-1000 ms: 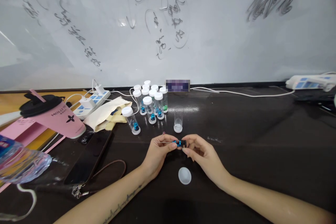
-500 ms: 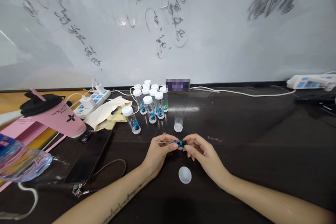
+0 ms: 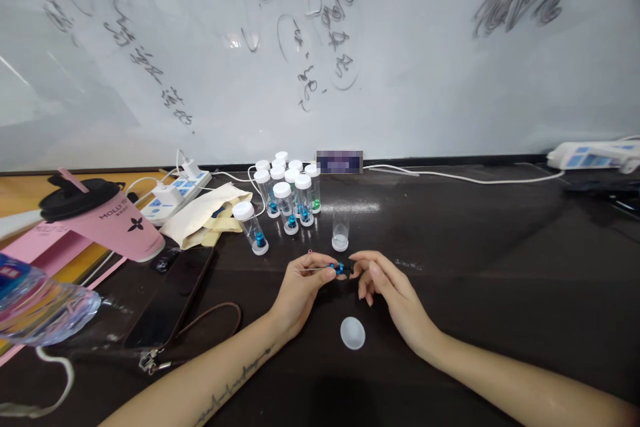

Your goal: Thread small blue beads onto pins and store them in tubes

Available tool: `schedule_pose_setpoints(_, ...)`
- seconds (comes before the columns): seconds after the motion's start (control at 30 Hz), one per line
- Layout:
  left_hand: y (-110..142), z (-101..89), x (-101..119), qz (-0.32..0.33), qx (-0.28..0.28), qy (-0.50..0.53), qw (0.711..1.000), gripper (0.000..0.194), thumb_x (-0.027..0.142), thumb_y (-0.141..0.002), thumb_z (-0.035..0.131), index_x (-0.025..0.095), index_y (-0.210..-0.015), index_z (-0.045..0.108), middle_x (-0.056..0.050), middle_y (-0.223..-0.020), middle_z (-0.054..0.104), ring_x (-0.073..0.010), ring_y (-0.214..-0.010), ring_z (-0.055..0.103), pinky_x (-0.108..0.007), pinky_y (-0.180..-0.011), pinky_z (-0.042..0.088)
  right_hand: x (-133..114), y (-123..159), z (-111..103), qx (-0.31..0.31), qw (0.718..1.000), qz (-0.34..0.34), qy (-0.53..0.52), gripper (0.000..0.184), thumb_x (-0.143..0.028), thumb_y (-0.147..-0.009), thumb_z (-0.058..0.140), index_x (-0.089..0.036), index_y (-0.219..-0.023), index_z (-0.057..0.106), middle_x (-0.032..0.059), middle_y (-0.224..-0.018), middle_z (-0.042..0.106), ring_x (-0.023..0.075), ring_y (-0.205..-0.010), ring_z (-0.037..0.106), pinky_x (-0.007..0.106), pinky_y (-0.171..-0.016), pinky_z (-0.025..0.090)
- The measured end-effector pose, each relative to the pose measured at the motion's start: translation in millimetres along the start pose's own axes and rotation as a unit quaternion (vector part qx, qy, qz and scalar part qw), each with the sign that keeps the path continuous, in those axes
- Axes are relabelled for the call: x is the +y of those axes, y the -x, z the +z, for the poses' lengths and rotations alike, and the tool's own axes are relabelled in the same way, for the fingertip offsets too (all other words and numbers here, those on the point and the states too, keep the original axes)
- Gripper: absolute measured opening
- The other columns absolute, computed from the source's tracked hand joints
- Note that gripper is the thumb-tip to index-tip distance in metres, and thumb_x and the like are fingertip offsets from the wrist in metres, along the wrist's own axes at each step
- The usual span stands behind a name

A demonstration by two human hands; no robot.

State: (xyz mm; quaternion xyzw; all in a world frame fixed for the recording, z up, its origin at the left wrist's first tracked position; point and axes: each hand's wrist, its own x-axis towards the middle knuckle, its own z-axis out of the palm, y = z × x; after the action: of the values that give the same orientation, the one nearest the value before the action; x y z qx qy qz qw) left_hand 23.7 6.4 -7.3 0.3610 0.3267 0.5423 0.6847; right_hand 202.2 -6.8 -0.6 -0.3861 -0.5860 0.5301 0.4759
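Note:
My left hand (image 3: 305, 287) pinches a small blue-and-black part (image 3: 341, 268) between thumb and fingers. A thin pale rod runs back from it across the palm. My right hand (image 3: 387, 287) is open, its thumb lifted off the part. The right index fingertip is close to the black end; I cannot tell whether it touches. Just beyond the hands stands a clear tube (image 3: 341, 223) without a lid. A round white cap (image 3: 353, 333) lies on the table nearer to me. Left of the open tube, a white-capped tube (image 3: 251, 230) holds a blue piece.
Several more capped tubes (image 3: 283, 203) stand grouped behind. To the left are a phone (image 3: 170, 300) with a strap, a cloth pouch (image 3: 203, 217), a pink cup (image 3: 117, 223), a plastic bottle (image 3: 45, 303) and a power strip (image 3: 175, 197). A whiteboard (image 3: 425, 67) rises at the back.
My right thumb has come away from the part and the right fingers have spread. The left hand and the part have shifted slightly up and left.

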Motion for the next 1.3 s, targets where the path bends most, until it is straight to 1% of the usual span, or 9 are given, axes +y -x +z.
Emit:
schedule_pose_setpoints(0.27,0.7,0.4,-0.5,0.003,-0.003,0.000,1.000,0.016,0.017,-0.066,0.080,0.014,-0.079,0.072,-0.003,-0.076,0.072,-0.0124,-0.071,0.066,-0.023,-0.075,0.048,0.0,-0.4,0.5,-0.004,1.000,0.001,-0.001,0.030,-0.040,-0.099,0.040,-0.020,-0.112,0.059,0.0036,-0.086,0.057,0.0129,-0.065,0.054,0.025,-0.055,0.044)
schedule_pose_setpoints(0.37,0.8,0.6,-0.6,0.003,-0.007,-0.004,1.000,0.015,0.016,-0.065,0.080,0.014,-0.078,0.073,-0.003,-0.076,0.072,-0.0126,-0.071,0.066,-0.023,-0.075,0.048,0.0,0.0,0.6,-0.012,1.000,0.003,-0.001,0.031,-0.040,-0.099,0.040,-0.019,-0.108,0.061,0.0034,-0.082,0.057,0.0131,-0.065,0.054,0.025,-0.055,0.043)
schedule_pose_setpoints(0.53,-0.3,0.8,-0.2,0.003,-0.003,-0.001,1.000,0.016,0.016,-0.064,0.081,0.014,-0.077,0.073,-0.004,-0.075,0.072,-0.0130,-0.071,0.066,-0.024,-0.075,0.049,1.3,0.6,-0.2,-0.006,1.000,0.001,-0.007,0.031,-0.040,-0.099,0.039,-0.020,-0.112,0.059,0.0040,-0.087,0.057,0.0134,-0.066,0.055,0.025,-0.055,0.043)
schedule_pose_setpoints(0.63,-1.0,0.8,-0.1,0.003,-0.003,-0.005,1.000,0.016,0.016,-0.063,0.081,0.013,-0.077,0.073,-0.004,-0.074,0.072,-0.0134,-0.070,0.066,-0.025,-0.075,0.049,1.9,0.2,-0.6,-0.016,1.000,0.000,-0.006,0.034,-0.041,-0.099,0.038,-0.019,-0.108,0.061,0.0045,-0.085,0.057,0.0139,-0.067,0.055,0.026,-0.055,0.043)
schedule_pose_setpoints(0.77,-0.3,1.4,0.4,-0.004,0.002,0.000,1.000,0.017,0.016,-0.063,0.081,0.014,-0.077,0.073,-0.003,-0.075,0.072,-0.0130,-0.069,0.066,-0.025,-0.074,0.049,2.4,-0.2,-0.4,-0.005,1.000,0.000,-0.006,0.033,-0.041,-0.099,0.038,-0.020,-0.112,0.060,0.0039,-0.086,0.056,0.0135,-0.066,0.055,0.026,-0.055,0.044)
schedule_pose_setpoints(0.9,0.7,1.6,0.6,-0.003,0.000,-0.002,1.000,0.017,0.017,-0.063,0.081,0.013,-0.077,0.073,-0.003,-0.074,0.072,-0.0129,-0.069,0.065,-0.024,-0.074,0.049,2.1,0.2,0.1,-0.016,1.000,0.000,-0.002,0.036,-0.042,-0.099,0.037,-0.019,-0.107,0.062,0.0043,-0.084,0.056,0.0138,-0.066,0.055,0.026,-0.055,0.043)
schedule_pose_setpoints(1.03,0.3,0.8,-0.4,-0.004,0.002,-0.001,1.000,0.017,0.017,-0.063,0.081,0.014,-0.078,0.073,-0.003,-0.076,0.072,-0.0127,-0.069,0.065,-0.024,-0.073,0.049,1.2,0.3,0.5,-0.003,1.000,0.005,-0.003,0.034,-0.043,-0.098,0.038,-0.019,-0.110,0.060,0.0041,-0.087,0.056,0.0130,-0.065,0.055,0.025,-0.054,0.043)
schedule_pose_setpoints(1.17,-0.6,0.2,-1.0,0.001,-0.002,-0.001,1.000,0.016,0.017,-0.064,0.081,0.014,-0.077,0.073,-0.003,-0.073,0.072,-0.0121,-0.068,0.065,-0.023,-0.074,0.048,1.3,-0.4,0.7,-0.015,1.000,0.005,0.006,0.038,-0.044,-0.099,0.036,-0.017,-0.105,0.062,0.0046,-0.084,0.057,0.0134,-0.065,0.055,0.025,-0.055,0.044)
schedule_pose_setpoints(1.3,-1.0,0.1,-0.9,0.002,0.004,0.001,1.000,0.016,0.016,-0.064,0.081,0.015,-0.078,0.074,-0.002,-0.076,0.072,-0.0123,-0.069,0.066,-0.023,-0.075,0.049,0.3,-1.0,0.7,0.007,1.000,0.010,0.011,0.034,-0.043,-0.098,0.038,-0.019,-0.111,0.059,0.0047,-0.089,0.057,0.0126,-0.064,0.055,0.025,-0.054,0.044)
